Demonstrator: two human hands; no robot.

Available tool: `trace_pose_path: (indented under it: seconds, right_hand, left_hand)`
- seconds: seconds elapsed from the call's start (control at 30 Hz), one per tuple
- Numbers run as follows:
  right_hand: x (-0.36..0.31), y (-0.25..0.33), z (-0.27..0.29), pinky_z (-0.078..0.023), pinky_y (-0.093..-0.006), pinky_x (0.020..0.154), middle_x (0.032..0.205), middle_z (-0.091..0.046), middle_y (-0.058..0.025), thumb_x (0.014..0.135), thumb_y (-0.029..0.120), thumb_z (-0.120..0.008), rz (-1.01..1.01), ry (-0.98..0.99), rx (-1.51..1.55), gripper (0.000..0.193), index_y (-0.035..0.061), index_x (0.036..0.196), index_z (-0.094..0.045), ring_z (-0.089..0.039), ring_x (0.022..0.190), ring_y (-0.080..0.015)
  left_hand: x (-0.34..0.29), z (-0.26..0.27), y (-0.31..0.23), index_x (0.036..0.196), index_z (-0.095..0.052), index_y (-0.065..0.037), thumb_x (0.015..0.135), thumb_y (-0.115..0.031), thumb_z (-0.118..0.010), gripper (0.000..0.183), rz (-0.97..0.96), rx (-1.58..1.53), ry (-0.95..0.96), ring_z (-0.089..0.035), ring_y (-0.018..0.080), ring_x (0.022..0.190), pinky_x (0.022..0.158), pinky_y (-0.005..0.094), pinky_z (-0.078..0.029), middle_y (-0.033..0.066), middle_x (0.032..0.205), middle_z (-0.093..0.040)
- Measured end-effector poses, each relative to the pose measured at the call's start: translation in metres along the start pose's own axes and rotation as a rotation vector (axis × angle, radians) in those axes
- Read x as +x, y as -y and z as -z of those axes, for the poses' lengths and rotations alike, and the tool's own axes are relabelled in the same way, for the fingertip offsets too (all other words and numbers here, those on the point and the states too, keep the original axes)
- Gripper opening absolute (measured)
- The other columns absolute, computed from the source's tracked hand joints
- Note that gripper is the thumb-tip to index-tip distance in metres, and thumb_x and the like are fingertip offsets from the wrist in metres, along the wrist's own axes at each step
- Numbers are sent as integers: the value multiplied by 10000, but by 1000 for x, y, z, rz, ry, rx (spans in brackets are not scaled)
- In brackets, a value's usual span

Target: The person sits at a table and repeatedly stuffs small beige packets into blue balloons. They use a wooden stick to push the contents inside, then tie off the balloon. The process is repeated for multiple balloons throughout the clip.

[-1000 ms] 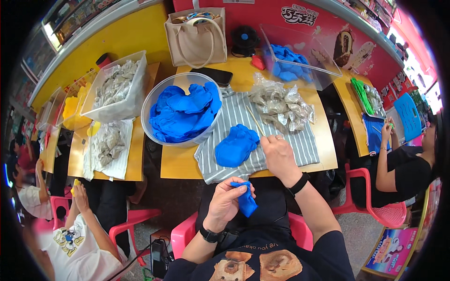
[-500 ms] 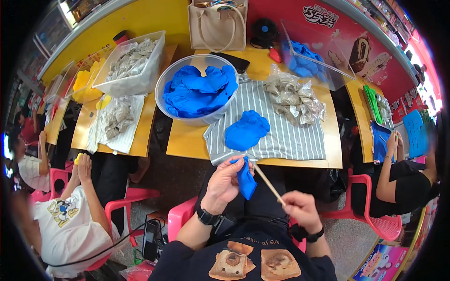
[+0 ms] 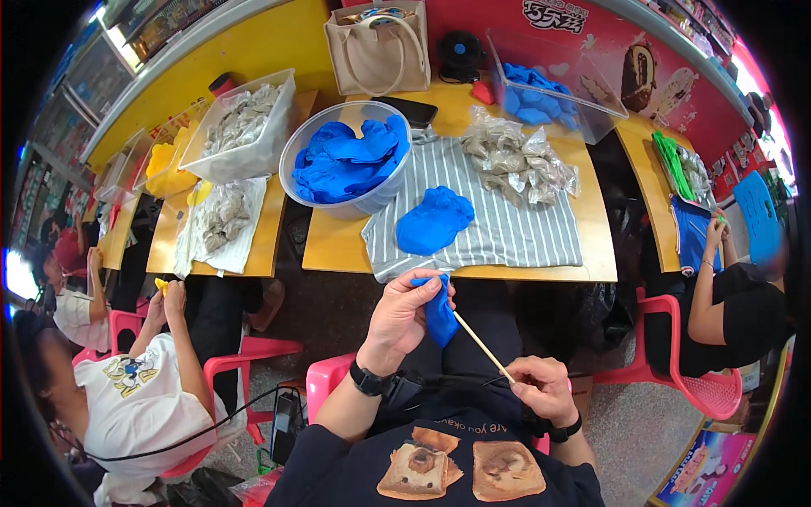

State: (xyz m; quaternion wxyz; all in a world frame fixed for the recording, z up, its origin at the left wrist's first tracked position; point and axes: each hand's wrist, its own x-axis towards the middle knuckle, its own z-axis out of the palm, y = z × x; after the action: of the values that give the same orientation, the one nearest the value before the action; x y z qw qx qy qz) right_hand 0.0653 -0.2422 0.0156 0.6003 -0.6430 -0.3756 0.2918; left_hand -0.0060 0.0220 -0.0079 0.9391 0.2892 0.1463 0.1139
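While near table edge (image 3: pixel 591 273), L fingers (image 3: pixel 412 279) tight on blue pc. (image 3: pixel 439 323), R fingers (image 3: pixel 530 372) tight on stick (image 3: pixel 483 348), gap betw.

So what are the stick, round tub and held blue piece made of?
Stick: likely wood, matte, pale tan. Round tub: likely translucent plastic, smooth; contents show through. Held blue piece: maybe fabric or rubber, matte; hangs limp, can't tell which.

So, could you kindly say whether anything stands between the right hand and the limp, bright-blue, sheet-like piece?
Only the thin, straight, pale stick held by the right hand spans that gap, its far end at the edge of the blue piece in the left hand; nothing else visible intervenes.
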Motion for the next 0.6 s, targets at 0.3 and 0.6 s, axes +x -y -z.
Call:
trace_pose_path:
  seconds: [0.3,0.6]
  right_hand:
    - [1,4,4,-409,-241,542,717,-620,-51,742,6,-610,-63,76,16,218,-28,947,-676,-547,582,-100]
    - [11,-18,-25,-398,-210,555,726,-579,5,859,-2,-602,-188,3,181,245,-15,1103,-610,-518,621,-43]
  left_hand:
    - [-2,-4,-1,1039,-668,-23,901,-91,-671,154,2,85,13,-681,199,773,706,333,-574,121,888,-691]
    - [-3,-10,23,1022,-676,-7,899,-84,-672,146,-13,106,-19,-684,203,773,717,328,-568,122,870,-695]
